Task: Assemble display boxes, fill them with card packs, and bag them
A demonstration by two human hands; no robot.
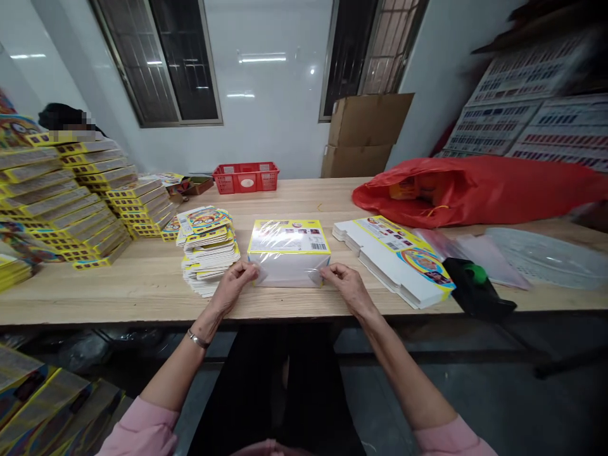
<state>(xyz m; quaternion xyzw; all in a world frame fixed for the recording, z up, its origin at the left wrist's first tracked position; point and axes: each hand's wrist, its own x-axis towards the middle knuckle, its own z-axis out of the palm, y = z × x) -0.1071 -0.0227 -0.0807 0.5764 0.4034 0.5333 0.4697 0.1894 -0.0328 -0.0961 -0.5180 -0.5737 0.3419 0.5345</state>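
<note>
A yellow-edged box [289, 244] wrapped in clear plastic film lies on the wooden table [142, 278] in front of me. My left hand [234, 283] pinches the film at the box's near left corner. My right hand [346, 283] pinches the film at the near right corner. Both hands have fingers closed on the wrap. A stack of small colourful booklets [208, 248] stands just left of the box. A pile of flat unfolded cartons [396, 256] lies just to its right.
Tall stacks of yellow boxes [71, 196] fill the left of the table. A red basket [246, 177] sits at the back, a red plastic bag [475, 187] at the right. A black tape dispenser [475, 288] and clear bags [546, 256] lie near the right edge. Cardboard boxes [363, 133] stand by the wall.
</note>
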